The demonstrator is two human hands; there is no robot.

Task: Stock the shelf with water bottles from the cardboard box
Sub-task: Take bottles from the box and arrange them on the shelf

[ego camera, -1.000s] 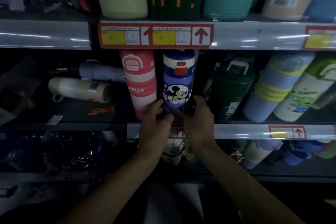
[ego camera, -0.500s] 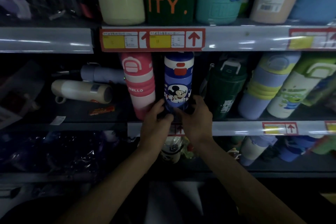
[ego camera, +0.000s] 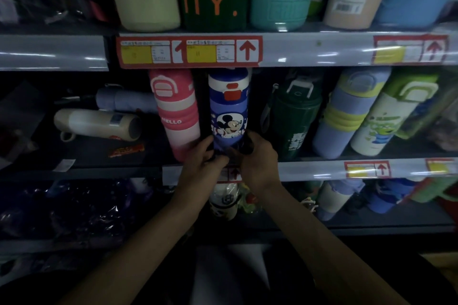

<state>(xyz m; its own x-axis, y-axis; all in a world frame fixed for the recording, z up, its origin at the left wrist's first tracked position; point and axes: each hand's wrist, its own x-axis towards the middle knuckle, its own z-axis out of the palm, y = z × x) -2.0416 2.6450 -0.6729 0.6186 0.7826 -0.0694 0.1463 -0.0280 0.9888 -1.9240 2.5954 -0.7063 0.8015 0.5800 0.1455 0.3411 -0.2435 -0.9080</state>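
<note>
Left grip (ego camera: 200,163) and right grip (ego camera: 257,158) both curl round the base of the blue Mickey bottle (ego camera: 229,109), upright at the shelf (ego camera: 309,171) front. Far left a cream bottle (ego camera: 96,124) lies flat; a pink bottle (ego camera: 176,111) stands just beside the blue one, a dark green bottle (ego camera: 295,119) on its right.
</note>
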